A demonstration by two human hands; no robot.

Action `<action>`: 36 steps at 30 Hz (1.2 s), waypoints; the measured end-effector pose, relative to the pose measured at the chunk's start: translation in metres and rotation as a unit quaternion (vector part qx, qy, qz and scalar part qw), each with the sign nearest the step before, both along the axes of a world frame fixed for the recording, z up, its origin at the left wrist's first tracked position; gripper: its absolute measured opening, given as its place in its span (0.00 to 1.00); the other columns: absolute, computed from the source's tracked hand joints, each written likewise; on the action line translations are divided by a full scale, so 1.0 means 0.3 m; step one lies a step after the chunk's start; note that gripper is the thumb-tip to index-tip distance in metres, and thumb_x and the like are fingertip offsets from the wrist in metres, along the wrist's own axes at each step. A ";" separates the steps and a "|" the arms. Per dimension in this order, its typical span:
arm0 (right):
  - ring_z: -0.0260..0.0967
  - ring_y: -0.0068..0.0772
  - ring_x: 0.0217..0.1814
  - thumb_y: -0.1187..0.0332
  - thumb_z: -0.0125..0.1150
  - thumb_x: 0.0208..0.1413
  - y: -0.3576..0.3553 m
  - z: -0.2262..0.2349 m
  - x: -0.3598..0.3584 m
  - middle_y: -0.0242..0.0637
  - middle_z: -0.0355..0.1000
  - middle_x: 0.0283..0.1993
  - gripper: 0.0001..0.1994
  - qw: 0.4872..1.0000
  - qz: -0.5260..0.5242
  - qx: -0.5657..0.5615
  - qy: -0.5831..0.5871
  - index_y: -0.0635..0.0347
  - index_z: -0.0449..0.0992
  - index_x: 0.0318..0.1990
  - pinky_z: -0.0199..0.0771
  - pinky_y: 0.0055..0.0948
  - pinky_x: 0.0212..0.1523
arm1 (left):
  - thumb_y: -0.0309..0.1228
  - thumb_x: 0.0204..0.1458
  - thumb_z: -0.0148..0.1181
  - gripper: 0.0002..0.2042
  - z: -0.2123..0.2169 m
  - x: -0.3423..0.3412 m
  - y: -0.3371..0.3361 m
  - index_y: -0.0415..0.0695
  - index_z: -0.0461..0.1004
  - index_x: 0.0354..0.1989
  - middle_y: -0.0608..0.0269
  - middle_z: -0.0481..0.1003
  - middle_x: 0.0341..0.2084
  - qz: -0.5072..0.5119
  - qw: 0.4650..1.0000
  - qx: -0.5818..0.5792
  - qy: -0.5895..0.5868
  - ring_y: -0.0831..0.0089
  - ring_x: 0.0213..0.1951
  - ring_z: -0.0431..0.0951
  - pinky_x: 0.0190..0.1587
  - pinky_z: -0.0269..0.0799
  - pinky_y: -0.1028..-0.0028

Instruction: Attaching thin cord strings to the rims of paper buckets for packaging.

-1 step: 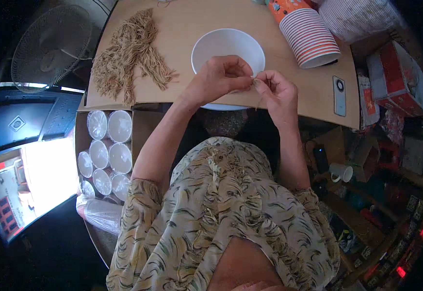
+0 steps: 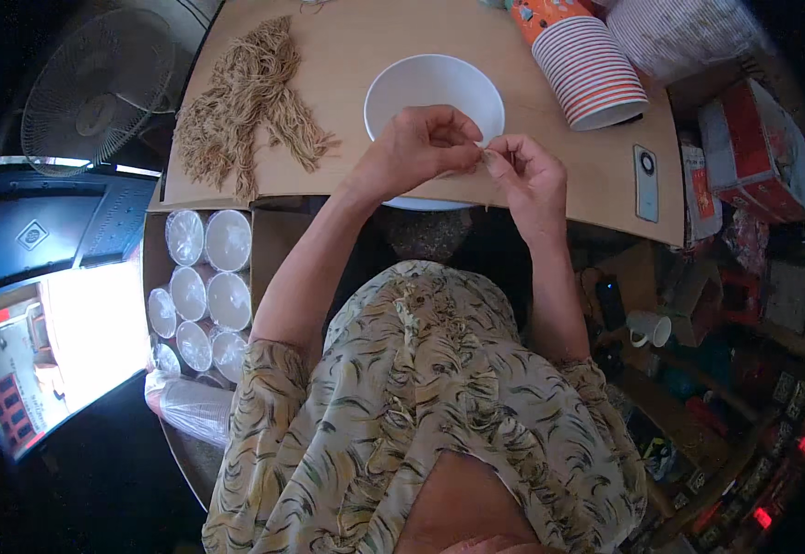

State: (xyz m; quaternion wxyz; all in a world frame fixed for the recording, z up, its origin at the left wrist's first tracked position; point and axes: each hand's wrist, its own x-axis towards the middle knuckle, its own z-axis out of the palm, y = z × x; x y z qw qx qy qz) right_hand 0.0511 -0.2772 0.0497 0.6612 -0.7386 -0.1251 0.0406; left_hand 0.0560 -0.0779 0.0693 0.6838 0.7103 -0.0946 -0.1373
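Note:
My left hand (image 2: pixel 427 148) and my right hand (image 2: pixel 529 175) meet over the table's near edge, fingertips almost touching. Both are closed in a pinch on a small, pale, thread-like piece (image 2: pixel 488 155); most of it is hidden by the fingers. Just behind my hands stands a white bowl (image 2: pixel 435 78), its near side partly covered by my left hand. Below my wrists, another white rounded rim (image 2: pixel 428 204) shows at the table edge. To the left lies a heap of tan strings (image 2: pixel 255 97), bunched and tangled, with loose ends pointing toward the bowl.
Stacked striped paper cups (image 2: pixel 592 78) lie at the back right, and a phone (image 2: pixel 646 183) rests near the table's right edge. An open carton of wrapped cups (image 2: pixel 207 294) stands at lower left, below a fan (image 2: pixel 98 102). A red-and-white box (image 2: pixel 758 148) is at far right.

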 end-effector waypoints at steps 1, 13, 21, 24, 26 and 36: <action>0.66 0.14 0.32 0.71 0.63 0.60 0.003 0.001 -0.001 0.25 0.73 0.32 0.06 1.000 0.001 0.000 0.000 0.65 0.77 0.40 0.69 0.19 0.35 | 0.22 0.53 0.65 0.05 0.000 0.000 -0.003 0.34 0.79 0.36 0.63 0.81 0.31 0.022 0.999 -0.027 0.024 0.79 0.35 0.80 0.41 0.79 0.78; 0.73 0.18 0.37 0.70 0.59 0.64 -0.003 0.050 0.009 0.30 0.76 0.35 0.09 0.999 0.027 -0.012 -0.011 0.67 0.77 0.45 0.74 0.22 0.42 | 0.20 0.51 0.67 0.05 -0.026 0.001 -0.003 0.34 0.79 0.35 0.61 0.82 0.30 0.012 0.998 -0.061 -0.020 0.79 0.35 0.81 0.41 0.80 0.77; 0.70 0.14 0.31 0.72 0.60 0.62 -0.024 0.008 0.031 0.29 0.75 0.30 0.06 0.998 0.046 0.013 0.050 0.65 0.78 0.41 0.68 0.17 0.31 | 0.20 0.52 0.67 0.04 0.008 -0.016 -0.002 0.34 0.78 0.33 0.60 0.82 0.31 0.006 0.999 -0.020 -0.036 0.78 0.36 0.82 0.42 0.80 0.77; 0.70 0.14 0.30 0.73 0.59 0.62 -0.026 -0.015 0.038 0.28 0.75 0.29 0.05 0.996 0.045 0.011 0.079 0.66 0.78 0.40 0.70 0.17 0.31 | 0.20 0.53 0.66 0.03 -0.008 -0.012 0.009 0.34 0.78 0.33 0.61 0.82 0.31 -0.001 0.999 -0.041 -0.034 0.78 0.36 0.82 0.43 0.80 0.78; 0.70 0.14 0.31 0.73 0.59 0.62 -0.018 -0.003 0.031 0.29 0.75 0.29 0.05 0.997 0.046 0.001 0.069 0.67 0.77 0.40 0.70 0.17 0.32 | 0.20 0.53 0.66 0.04 -0.020 -0.008 0.014 0.34 0.77 0.34 0.61 0.81 0.31 -0.005 0.998 -0.055 -0.031 0.78 0.37 0.82 0.43 0.80 0.78; 0.71 0.14 0.37 0.74 0.62 0.59 -0.035 0.016 0.048 0.27 0.76 0.36 0.06 0.997 0.060 -0.040 0.016 0.65 0.78 0.43 0.72 0.19 0.38 | 0.19 0.54 0.64 0.04 -0.011 -0.008 0.016 0.34 0.76 0.36 0.63 0.81 0.31 -0.013 0.998 -0.062 -0.018 0.78 0.37 0.82 0.43 0.80 0.77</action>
